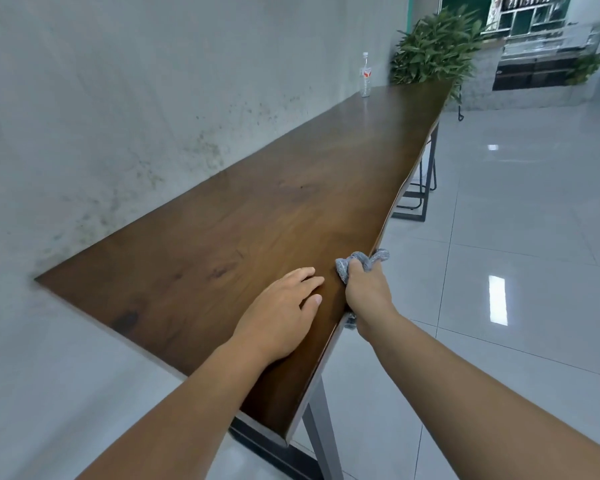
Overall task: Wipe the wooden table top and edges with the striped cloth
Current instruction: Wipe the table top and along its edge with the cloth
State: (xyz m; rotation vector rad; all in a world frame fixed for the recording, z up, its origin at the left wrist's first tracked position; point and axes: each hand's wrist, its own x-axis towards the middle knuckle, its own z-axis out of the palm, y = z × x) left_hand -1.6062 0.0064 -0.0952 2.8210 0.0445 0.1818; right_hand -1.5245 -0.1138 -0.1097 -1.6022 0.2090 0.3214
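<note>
A long dark wooden table top (257, 209) runs from the near corner to the far end along a grey wall. My right hand (366, 292) grips the grey striped cloth (359, 259) over the table's right edge, with the cloth bunched under the fingers and wrapped down the side. A little of the cloth also shows below the wrist. My left hand (281, 313) rests flat on the top just left of the right hand, fingers straight and spread.
A clear plastic bottle (366, 76) stands at the far end near the wall. A leafy potted plant (433, 50) sits beyond the table's end. A black stool frame (418, 192) stands under the right side. Shiny tiled floor (516, 237) lies to the right.
</note>
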